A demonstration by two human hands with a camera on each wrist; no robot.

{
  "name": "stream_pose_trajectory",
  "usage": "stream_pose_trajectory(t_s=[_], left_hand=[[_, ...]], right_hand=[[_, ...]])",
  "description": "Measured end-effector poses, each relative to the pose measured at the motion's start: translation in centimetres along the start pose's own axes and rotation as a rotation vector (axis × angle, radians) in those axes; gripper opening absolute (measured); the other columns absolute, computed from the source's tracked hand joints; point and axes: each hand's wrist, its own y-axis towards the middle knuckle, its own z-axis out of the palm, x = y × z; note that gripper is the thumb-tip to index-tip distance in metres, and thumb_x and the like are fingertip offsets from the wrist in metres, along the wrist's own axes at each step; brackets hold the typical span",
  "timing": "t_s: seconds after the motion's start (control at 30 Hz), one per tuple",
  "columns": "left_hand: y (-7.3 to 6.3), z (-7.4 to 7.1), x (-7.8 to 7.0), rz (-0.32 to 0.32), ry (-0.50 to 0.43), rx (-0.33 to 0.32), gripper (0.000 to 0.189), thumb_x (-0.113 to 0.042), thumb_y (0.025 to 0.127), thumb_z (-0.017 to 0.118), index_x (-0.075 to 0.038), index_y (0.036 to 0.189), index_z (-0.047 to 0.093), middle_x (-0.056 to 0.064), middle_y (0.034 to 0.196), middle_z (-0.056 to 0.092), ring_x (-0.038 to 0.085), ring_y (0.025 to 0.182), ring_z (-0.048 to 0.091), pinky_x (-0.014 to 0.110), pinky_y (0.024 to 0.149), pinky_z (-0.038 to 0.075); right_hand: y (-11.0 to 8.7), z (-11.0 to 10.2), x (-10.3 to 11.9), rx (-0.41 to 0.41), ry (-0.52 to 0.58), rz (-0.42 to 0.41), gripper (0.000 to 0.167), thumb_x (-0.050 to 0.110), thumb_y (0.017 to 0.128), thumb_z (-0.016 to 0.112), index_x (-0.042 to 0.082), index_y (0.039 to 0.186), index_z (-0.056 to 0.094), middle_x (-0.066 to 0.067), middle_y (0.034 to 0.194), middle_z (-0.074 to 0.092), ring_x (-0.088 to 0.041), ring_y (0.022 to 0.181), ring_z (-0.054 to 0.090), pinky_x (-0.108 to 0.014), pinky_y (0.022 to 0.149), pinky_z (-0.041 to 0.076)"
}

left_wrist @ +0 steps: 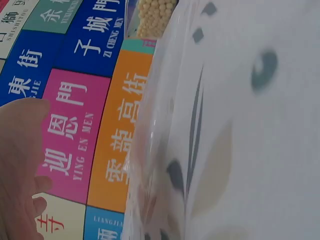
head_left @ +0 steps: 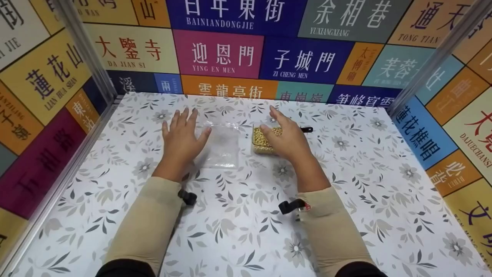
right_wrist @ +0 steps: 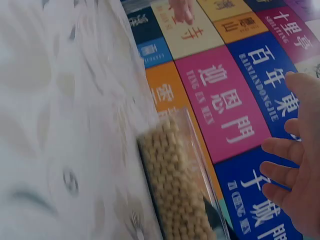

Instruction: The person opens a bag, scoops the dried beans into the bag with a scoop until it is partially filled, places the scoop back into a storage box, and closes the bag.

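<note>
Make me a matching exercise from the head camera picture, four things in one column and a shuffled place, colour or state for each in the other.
1. Plastic bag
2. Beans
3. Handle-like piece
4. Left hand

A. inside the clear container
B. at the plastic bag's left edge
C. see-through, lying on the table
D. black

Pairs: 1-C, 2-A, 3-D, 4-B

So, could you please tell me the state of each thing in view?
Clear plastic bag: lying flat, no contents visible; sealed or open, I cannot tell.
Clear container: upright, holding beans.
Beans: whole, dry-looking, loosely heaped.
Black handle: jutting out beyond the right hand; its other end is hidden.
Left hand: empty, fingers spread.
Right hand: empty, fingers extended.
</note>
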Motion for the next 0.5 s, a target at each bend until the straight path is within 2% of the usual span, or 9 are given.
stream_pose_trajectory(t_s=[0.2,0.33,0.4,0.5], left_hand=[[-0.2,-0.7,2.5,0.001,-0.029,-0.003,0.091,-0.080,0.101,0.037,-0.029,0.173,0.017,0.010,0.182,0.016,0.039,0.169,0.005,0.075,0.132,-0.001],[-0.3,-1.2,3.5,0.002,-0.040,0.002,0.092,-0.079,0.102,0.040,-0.025,0.173,0.019,0.012,0.181,0.019,0.040,0.169,0.006,0.074,0.132,-0.002],[-0.4,-1.3,3.8,-0.006,-0.063,0.018,0.091,-0.078,0.102,0.039,-0.024,0.173,0.020,0.013,0.180,0.021,0.041,0.169,0.008,0.073,0.133,0.000],[-0.5,-1.2,3.9,-0.031,-0.173,0.092,0.089,-0.078,0.104,0.034,-0.022,0.172,0.021,0.014,0.179,0.024,0.042,0.167,0.014,0.071,0.133,0.008]], right_hand=[[0.6,2.6,3.0,0.021,0.022,-0.030,0.080,0.085,0.096,0.046,0.053,0.166,0.024,0.008,0.170,0.044,-0.027,0.162,0.035,-0.057,0.133,0.030],[0.7,4.1,4.9,0.045,0.046,-0.041,0.081,0.082,0.098,0.046,0.048,0.167,0.025,0.005,0.171,0.043,-0.026,0.162,0.036,-0.054,0.134,0.030],[0.6,4.9,5.8,0.063,0.086,-0.041,0.080,0.080,0.099,0.049,0.046,0.168,0.027,0.005,0.172,0.042,-0.025,0.162,0.036,-0.053,0.134,0.030],[0.3,6.0,6.6,0.127,0.239,-0.034,0.077,0.070,0.102,0.055,0.038,0.168,0.032,0.003,0.172,0.042,-0.025,0.161,0.039,-0.051,0.133,0.033]])
